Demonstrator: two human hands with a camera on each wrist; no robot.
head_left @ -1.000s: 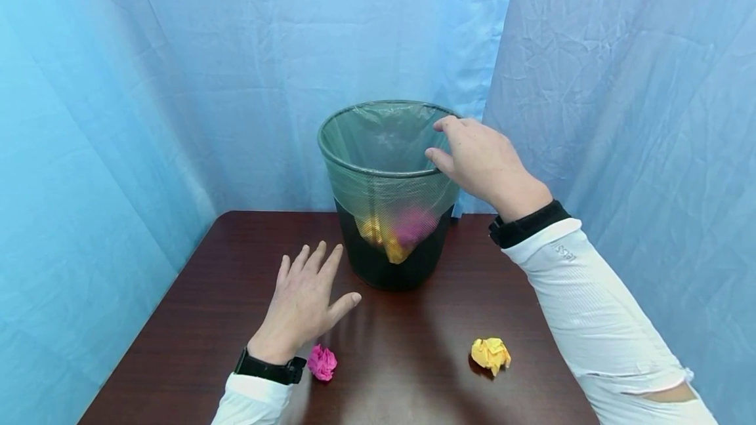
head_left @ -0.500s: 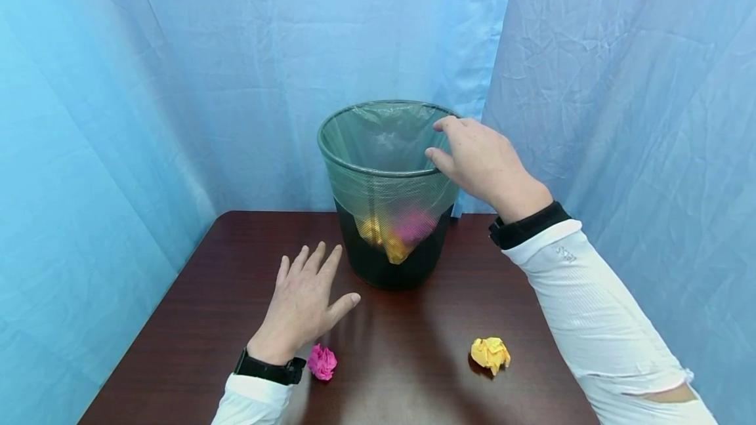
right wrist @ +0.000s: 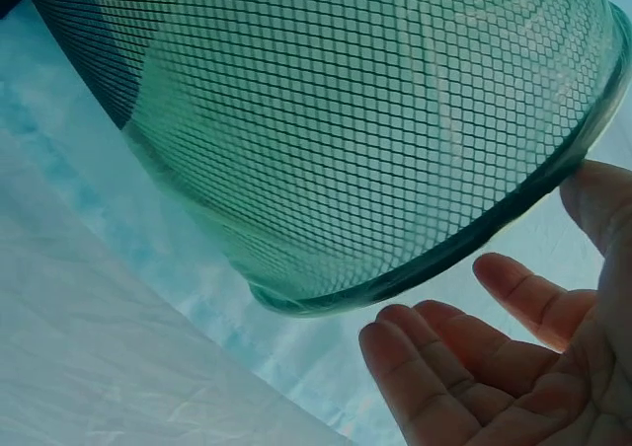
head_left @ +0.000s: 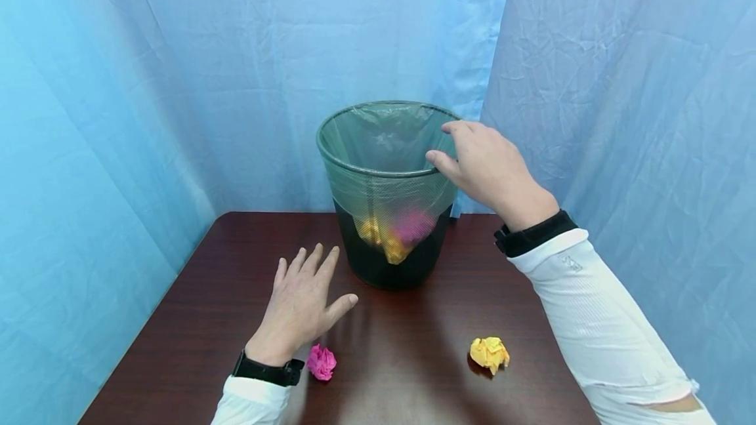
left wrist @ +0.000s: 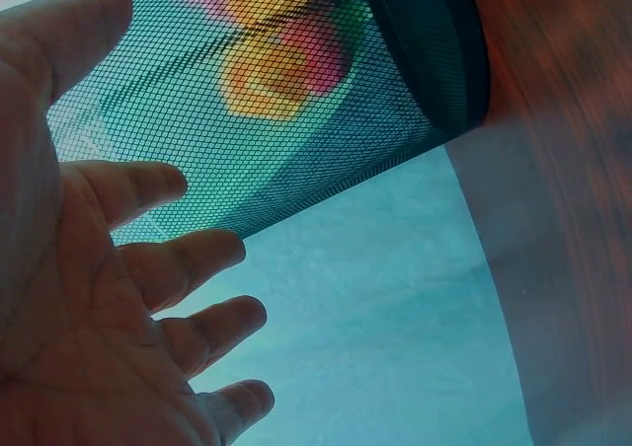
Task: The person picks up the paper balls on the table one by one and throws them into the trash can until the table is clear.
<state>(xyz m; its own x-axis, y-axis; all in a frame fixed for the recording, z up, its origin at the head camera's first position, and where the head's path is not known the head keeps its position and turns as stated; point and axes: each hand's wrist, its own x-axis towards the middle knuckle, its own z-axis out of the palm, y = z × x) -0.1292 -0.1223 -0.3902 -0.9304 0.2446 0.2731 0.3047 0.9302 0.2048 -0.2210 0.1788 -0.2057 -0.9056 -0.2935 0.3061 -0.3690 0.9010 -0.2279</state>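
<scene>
A black mesh wastebasket [head_left: 392,271] lined with a thin green bag stands upright on the table. Crumpled yellow and pink paper [head_left: 390,231] shows through its side. Over the right part of the rim hangs my right hand [head_left: 487,166], fingers loosely bent and holding nothing; in the right wrist view its thumb lies right at the rim [right wrist: 444,254]. My left hand [head_left: 295,310] is spread flat in the air left of the basket's base, with nothing in it. Close to the left wrist lies a pink paper ball [head_left: 321,363]. A yellow paper ball [head_left: 489,355] rests farther right.
The dark brown table [head_left: 236,241] has its back edge just behind the basket. Blue cloth curtains [head_left: 266,84] hang at the back and along both sides. Shadows of the arms fall across the front of the tabletop.
My right hand has shifted slightly to the right and down at the rim. The left hand, the basket and both loose paper balls stay almost where they were.
</scene>
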